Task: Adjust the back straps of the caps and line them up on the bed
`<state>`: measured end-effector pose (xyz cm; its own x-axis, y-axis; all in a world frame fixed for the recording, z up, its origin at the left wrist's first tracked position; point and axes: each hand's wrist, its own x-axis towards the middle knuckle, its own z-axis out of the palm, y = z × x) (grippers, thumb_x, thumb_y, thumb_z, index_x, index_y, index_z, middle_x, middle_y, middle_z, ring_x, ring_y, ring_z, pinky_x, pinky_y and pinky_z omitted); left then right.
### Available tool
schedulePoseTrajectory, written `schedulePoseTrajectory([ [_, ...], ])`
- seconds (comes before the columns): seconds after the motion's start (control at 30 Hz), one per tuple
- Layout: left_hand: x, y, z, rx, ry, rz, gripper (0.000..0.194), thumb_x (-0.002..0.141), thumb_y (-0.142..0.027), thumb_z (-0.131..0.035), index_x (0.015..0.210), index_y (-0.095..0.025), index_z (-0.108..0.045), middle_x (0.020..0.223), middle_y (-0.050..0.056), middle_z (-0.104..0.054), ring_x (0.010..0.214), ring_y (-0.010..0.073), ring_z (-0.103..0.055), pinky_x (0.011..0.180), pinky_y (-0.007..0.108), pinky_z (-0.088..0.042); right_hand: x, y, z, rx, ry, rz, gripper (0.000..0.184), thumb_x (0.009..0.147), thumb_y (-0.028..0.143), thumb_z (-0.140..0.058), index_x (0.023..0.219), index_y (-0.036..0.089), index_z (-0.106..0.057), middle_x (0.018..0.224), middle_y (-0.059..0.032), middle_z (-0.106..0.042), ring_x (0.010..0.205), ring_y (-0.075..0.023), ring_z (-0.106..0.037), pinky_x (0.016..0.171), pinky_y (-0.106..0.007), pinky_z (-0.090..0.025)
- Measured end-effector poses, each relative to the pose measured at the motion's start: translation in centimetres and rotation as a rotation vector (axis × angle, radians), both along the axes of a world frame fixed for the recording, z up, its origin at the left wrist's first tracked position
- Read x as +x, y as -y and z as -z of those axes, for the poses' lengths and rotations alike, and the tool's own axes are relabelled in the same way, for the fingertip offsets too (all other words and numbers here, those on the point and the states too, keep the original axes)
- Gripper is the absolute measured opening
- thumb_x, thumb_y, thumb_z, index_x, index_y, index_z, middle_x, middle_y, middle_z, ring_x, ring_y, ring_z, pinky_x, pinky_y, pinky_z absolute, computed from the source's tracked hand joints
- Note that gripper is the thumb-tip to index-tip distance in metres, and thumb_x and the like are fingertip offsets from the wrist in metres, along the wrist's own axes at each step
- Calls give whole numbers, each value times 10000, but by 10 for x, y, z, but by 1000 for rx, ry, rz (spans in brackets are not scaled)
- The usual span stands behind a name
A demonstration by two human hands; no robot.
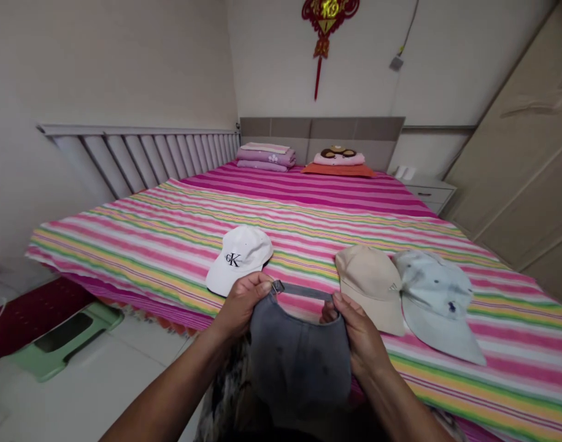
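Note:
A dark grey baseball cap (302, 356) hangs between my two hands, its back strap and metal buckle turned up toward the bed. My left hand (248, 301) pinches the cap by the buckle end of the strap. On the other end, my right hand (357, 328) grips the edge, thumb on top and fingers partly hidden behind it. Past my left hand lies a white cap (248, 248) with black letters. To the right of my right hand rest a beige cap (368, 279) and a pale blue cap (435, 294) with dark blotches, side by side.
The bed (170, 215) has a striped sheet. Folded purple bedding (265, 158) and a pink-and-orange stack (338, 164) sit by the headboard (290, 130). A green stool (64, 344) stands on the floor at left. A white nightstand (431, 191) is at the far right.

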<state>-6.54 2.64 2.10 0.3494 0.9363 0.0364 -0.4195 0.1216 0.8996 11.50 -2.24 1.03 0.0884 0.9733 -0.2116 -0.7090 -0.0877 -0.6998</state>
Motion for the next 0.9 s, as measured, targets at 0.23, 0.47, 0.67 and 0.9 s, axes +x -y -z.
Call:
schedulePoseTrajectory([
  [0.23,-46,-19,-34,59,-66,-160,205,610,-266,-717,677,-111,-602,545,7,-592,444,65,-507,440,151,-375,-40,-36,-16,141,181,-7,273,637,381,-689,573,175,-521,480,58,-443,437,-69,-344,436,-194,-266],
  [0.47,-74,-25,-22,2,170,-101,239,548,-279,-749,609,-146,-559,478,-34,-526,369,51,-442,381,152,-349,-64,-66,-12,66,145,-97,264,604,343,-689,528,152,-524,462,64,-437,420,-59,-365,418,-182,-286],
  [0.67,-91,-74,-49,85,59,-334,252,525,-244,-753,657,-132,-570,534,-30,-538,433,55,-459,421,158,-363,-79,-104,-27,52,17,-69,214,610,310,-710,595,165,-553,505,39,-539,472,-95,-500,504,-216,-432],
  [0.9,-96,-196,-73,111,-472,-465,364,617,-435,-652,778,-119,-569,662,56,-597,601,151,-542,579,275,-415,-81,-203,-47,-36,115,46,210,824,266,-531,651,148,-517,525,42,-531,451,-81,-499,473,-216,-440],
])
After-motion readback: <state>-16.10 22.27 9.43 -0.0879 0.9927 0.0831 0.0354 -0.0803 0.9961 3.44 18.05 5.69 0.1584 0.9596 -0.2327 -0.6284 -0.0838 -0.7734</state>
